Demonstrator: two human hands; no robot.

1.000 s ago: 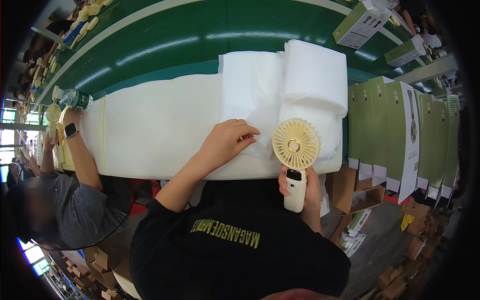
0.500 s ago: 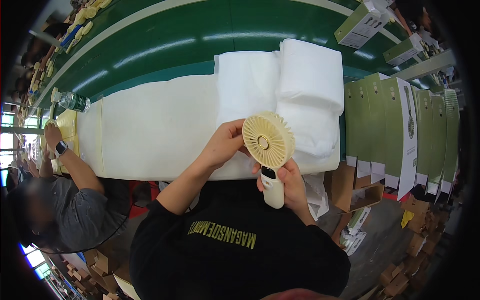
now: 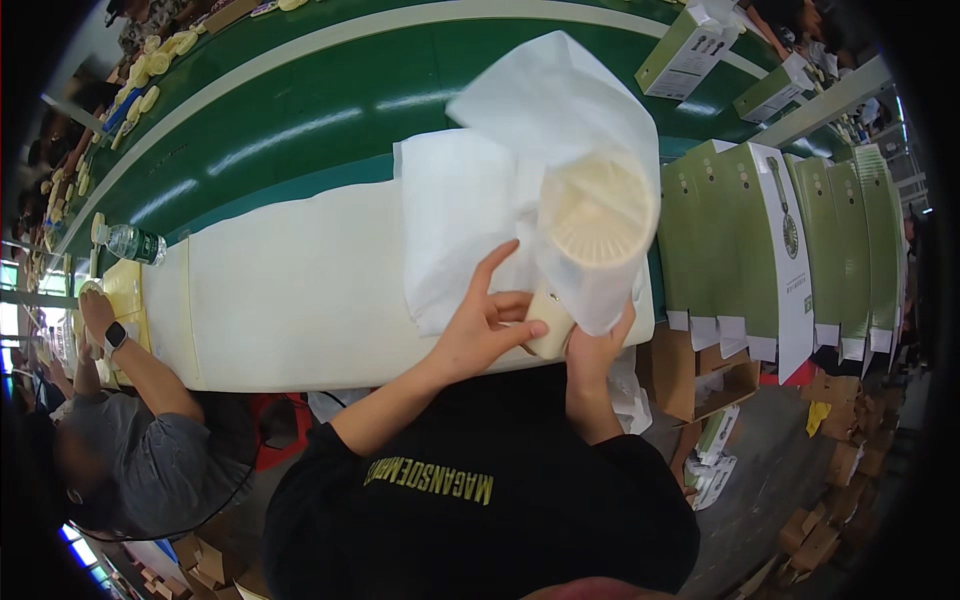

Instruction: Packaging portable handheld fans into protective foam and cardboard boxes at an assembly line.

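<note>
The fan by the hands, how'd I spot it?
Find the long white table. At its right end, the left hand and right hand touch a cream handheld fan. Unlike the flat white pile, its round head shows through a filmy bag.

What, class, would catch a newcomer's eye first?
Probably the cream plastic handheld fan, seen through translucent white wrapping right of centre, between the left hand and right hand. Then the row of olive-green cardboard boxes at right, and the glossy green surface across the top.
</note>
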